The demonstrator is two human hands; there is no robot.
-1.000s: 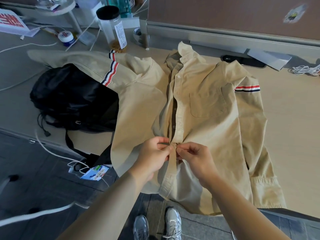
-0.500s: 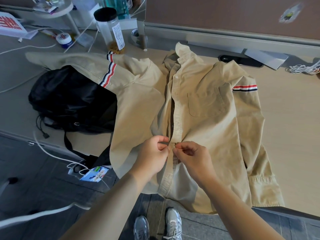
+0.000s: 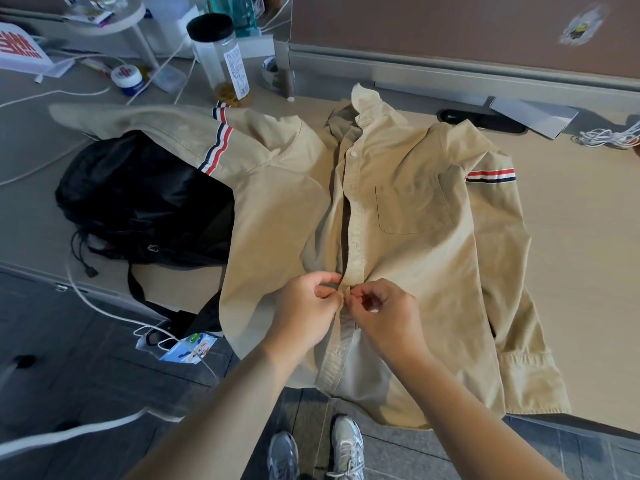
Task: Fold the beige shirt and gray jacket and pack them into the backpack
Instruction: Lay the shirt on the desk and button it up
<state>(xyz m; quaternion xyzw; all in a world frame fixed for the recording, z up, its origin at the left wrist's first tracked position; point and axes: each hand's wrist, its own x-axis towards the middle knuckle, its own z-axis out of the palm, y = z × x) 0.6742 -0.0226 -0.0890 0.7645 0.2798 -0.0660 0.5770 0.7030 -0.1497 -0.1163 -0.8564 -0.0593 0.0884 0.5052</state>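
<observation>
Black backpack [image 3: 138,202] lies on the worktop [image 3: 581,237] far left of the hands, partly under the beige shirt's left-side sleeve [image 3: 166,129]; its straps hang over the near worktop edge toward the floor. White cable [image 3: 104,311] trails off that edge too, near a hanging tag. Beyond the backpack, clutter: small white jar [image 3: 127,79], clear bottle with black cap [image 3: 221,60], close to the shirt's shoulder. Beige shirt [image 3: 415,271] is spread front up in the middle, collar away from the hands, hem draped over the near edge. Left hand [image 3: 304,313] is closed, pinching the left placket edge; right hand [image 3: 384,317] is closed, pinching the right placket edge; fingertips nearly touch at a button spot low on the shirt. Placket gapes open above the hands. Right of the hands, the other sleeve lies along the shirt body, cuff [image 3: 530,382] near the edge. Bare worktop further right, open room there. Coiled white cord [image 3: 609,136] far right back. Gray jacket not seen.
</observation>
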